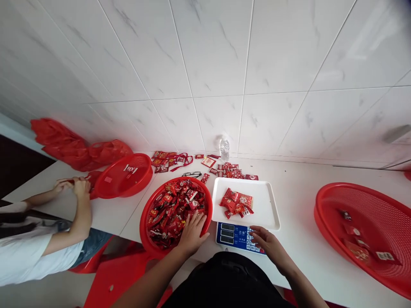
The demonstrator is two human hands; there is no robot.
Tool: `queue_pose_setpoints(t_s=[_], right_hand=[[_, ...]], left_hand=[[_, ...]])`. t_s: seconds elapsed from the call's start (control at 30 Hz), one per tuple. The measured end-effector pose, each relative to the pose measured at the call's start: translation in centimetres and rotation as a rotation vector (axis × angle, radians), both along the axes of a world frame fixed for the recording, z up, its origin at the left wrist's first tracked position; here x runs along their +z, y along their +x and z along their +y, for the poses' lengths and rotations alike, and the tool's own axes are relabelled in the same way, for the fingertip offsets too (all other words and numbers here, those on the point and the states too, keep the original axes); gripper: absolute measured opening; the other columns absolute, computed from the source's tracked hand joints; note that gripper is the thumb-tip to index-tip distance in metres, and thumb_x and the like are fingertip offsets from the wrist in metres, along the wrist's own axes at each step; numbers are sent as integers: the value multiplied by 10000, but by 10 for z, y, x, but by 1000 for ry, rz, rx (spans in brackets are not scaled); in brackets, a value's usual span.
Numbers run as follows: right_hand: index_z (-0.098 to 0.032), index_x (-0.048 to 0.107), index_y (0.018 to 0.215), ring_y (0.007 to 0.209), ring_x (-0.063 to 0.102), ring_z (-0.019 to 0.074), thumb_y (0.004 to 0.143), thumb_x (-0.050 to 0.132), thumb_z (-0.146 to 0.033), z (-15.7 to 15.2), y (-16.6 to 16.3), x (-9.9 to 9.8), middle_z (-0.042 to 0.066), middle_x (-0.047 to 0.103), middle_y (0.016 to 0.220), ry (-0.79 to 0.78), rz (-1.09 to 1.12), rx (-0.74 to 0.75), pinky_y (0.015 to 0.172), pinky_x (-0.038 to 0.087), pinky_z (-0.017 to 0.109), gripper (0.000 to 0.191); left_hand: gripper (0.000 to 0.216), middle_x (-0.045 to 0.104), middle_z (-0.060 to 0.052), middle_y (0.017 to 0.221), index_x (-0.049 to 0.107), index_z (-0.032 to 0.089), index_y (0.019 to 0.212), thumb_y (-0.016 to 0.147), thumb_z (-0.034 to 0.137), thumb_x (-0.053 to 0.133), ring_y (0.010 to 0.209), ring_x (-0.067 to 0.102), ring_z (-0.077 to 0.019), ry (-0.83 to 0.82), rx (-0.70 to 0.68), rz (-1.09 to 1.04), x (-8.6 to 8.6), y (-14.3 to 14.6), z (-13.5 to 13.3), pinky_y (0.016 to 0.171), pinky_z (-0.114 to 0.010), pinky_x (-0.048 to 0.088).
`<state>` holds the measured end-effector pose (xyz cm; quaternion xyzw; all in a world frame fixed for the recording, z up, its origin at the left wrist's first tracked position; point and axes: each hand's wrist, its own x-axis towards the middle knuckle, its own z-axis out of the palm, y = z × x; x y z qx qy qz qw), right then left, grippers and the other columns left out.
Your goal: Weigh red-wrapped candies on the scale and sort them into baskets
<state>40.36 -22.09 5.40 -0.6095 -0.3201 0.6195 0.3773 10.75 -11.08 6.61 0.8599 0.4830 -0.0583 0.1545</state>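
Observation:
My left hand [192, 233] lies over the near right part of a round red basket [143, 222], its fingers stretched out on a heap of small red snack packets [175, 209]. No packet shows in its grip. My right hand [269, 244] hovers at the right end of the blue keypad panel of a digital scale [239, 238]. Its fingers are apart, slightly bent, and hold nothing visible. On the scale sits a white tray [266, 199] with a small pile of red packets [236, 202] toward its left side.
More packets [229, 171], glasses [192, 174] and a plastic bottle [224, 149] lie or stand toward the tiled wall. A large red basket [327, 192] holding several items is at right. At left are another red basket [141, 184], red bags [80, 147] and a seated person [48, 248].

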Motion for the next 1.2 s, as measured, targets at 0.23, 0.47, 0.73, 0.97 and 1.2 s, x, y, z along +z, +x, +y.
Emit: queue_pose_setpoints(t_s=[0.23, 0.47, 0.73, 0.97, 1.2], right_hand=[[-232, 554, 1175, 990, 631, 214, 805, 525, -556, 2, 16, -2, 66, 651, 1113, 30, -5, 47, 858, 489, 340, 493], [-261, 569, 1185, 1142, 544, 254, 834, 464, -491, 27, 24, -12, 86, 555, 1259, 290, -448, 40, 904, 489, 405, 432], [-407, 346, 1388, 1414, -52, 347, 791, 518, -591, 84, -14, -13, 20, 49, 1566, 396, -1038, 302, 1070, 97, 618, 647], [-423, 299, 1409, 1395, 22, 409, 752, 508, -680, 121, -45, -21, 54, 125, 1560, 380, -1207, 443, 1006, 7, 670, 736], [-369, 522, 1273, 1164, 403, 314, 858, 462, -548, 130, -33, -26, 92, 482, 1318, 568, -1280, 400, 986, 223, 517, 456]], left_hand=[[542, 419, -36, 1445, 411, 249, 1385, 847, 251, 474, 1390, 231, -266, -24, 77, 6, 9, -7, -10, 1122, -532, 148], [576, 365, -77, 1473, 404, 224, 1395, 823, 198, 464, 1384, 251, -281, 72, 165, -48, 0, -7, -25, 1106, -496, 247], [491, 411, -74, 1439, 420, 208, 1383, 902, 302, 396, 1357, 310, -246, 134, 124, -180, 7, 13, -43, 1103, -437, 301], [457, 417, -55, 1438, 465, 220, 1350, 910, 329, 402, 1367, 289, -249, 78, 37, -250, 25, 16, -17, 1112, -421, 302], [418, 451, -60, 1410, 504, 207, 1309, 924, 313, 382, 1363, 296, -241, 0, -7, -275, 29, 4, 8, 1113, -432, 302]])
